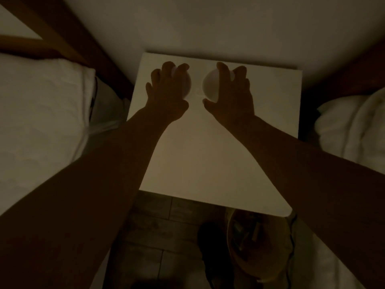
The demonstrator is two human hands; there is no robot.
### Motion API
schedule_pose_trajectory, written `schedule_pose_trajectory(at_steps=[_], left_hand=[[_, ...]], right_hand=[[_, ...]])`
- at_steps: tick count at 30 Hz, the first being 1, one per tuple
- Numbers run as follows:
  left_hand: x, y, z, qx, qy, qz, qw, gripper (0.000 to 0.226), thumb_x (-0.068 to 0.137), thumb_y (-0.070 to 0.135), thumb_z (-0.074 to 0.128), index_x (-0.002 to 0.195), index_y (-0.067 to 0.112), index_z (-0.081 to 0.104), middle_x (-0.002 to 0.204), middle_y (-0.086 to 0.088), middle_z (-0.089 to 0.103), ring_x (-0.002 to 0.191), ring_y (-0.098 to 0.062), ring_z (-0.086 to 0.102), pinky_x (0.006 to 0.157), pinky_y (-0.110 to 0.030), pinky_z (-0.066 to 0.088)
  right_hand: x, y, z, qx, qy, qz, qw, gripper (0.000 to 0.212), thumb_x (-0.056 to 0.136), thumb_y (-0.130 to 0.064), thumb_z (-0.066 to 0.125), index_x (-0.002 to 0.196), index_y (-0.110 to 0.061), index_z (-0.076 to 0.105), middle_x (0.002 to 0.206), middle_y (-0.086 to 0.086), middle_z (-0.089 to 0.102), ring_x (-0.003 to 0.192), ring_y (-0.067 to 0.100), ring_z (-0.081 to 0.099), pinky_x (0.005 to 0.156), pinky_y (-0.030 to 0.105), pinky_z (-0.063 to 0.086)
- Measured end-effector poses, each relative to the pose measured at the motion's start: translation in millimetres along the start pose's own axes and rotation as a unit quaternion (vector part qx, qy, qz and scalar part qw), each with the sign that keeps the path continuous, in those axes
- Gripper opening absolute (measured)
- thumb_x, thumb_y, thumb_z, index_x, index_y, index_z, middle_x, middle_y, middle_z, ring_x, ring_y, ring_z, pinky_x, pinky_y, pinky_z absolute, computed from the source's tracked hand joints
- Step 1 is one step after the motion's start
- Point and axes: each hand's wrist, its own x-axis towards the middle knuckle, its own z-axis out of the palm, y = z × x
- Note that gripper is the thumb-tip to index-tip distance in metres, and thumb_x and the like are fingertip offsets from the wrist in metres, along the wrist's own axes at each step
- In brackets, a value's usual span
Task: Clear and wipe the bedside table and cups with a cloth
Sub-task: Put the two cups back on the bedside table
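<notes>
1. Left hand (168,89) — fingers spread and curled down over the left cup (186,84), gripping it from above.
2. Right hand (232,94) has the same grip on the right cup (209,85), thumb low at its near side.
3. Both cups sit side by side near the back of the white surface (198,153), not touching.
4. Really dim — the hands cover most of each cup, and the stuff in the bin (256,247) below is hard to make out.

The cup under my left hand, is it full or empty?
Cannot tell: the left hand curls over the cup, and only its white side shows in dim light.
</notes>
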Motion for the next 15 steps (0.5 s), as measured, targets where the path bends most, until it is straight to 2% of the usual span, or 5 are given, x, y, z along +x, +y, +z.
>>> schedule_pose_trajectory(at_steps=[3,8,11,13,15], left_hand=[[12,-9,-6,0.039,-0.018,-0.008,0.999,0.084,0.084,0.013,0.066,0.151,0.032,0.018,0.16,-0.003,0.012,0.145,-0.04,0.007,0.111,-0.066,0.022],[17,-14,-14,0.064,0.006,-0.019,0.998,0.086,0.091,0.006,0.054,0.153,0.035,0.002,0.163,-0.002,-0.012,0.147,-0.036,-0.016,0.112,-0.07,0.006],[-7,-9,-12,-0.013,0.051,-0.045,0.998,0.09,0.089,0.017,0.062,0.154,0.031,0.002,0.163,-0.004,-0.01,0.148,-0.034,-0.012,0.112,-0.068,0.006],[-37,-8,-10,-0.06,0.099,-0.059,0.992,0.086,0.088,0.022,0.062,0.154,0.028,0.007,0.163,-0.006,-0.001,0.149,-0.034,-0.004,0.114,-0.067,0.01],[-74,-15,-11,-0.11,0.133,-0.094,0.98,0.079,0.088,0.026,0.062,0.152,0.025,0.016,0.162,-0.006,0.013,0.148,-0.032,0.009,0.114,-0.064,0.019]], right_hand=[[15,-17,8,0.001,-0.006,0.003,1.0,0.094,0.083,-0.046,0.071,0.155,-0.019,0.017,0.154,0.024,0.022,0.131,0.04,0.04,0.097,0.045,0.049],[43,-35,11,-0.001,-0.029,-0.02,0.999,0.101,0.083,-0.047,0.07,0.157,-0.017,0.008,0.155,0.021,0.019,0.135,0.041,0.035,0.102,0.049,0.048],[36,-41,-2,-0.015,-0.019,-0.033,0.999,0.103,0.081,-0.052,0.07,0.157,-0.02,0.009,0.157,0.019,0.017,0.141,0.041,0.026,0.109,0.053,0.04],[15,-48,-11,-0.027,0.01,-0.061,0.998,0.096,0.083,-0.052,0.067,0.156,-0.017,0.015,0.158,0.022,0.019,0.145,0.041,0.02,0.115,0.055,0.031],[-20,-61,-13,-0.003,0.028,-0.088,0.996,0.087,0.086,-0.048,0.064,0.154,-0.014,0.022,0.158,0.023,0.021,0.146,0.04,0.019,0.115,0.053,0.032]])
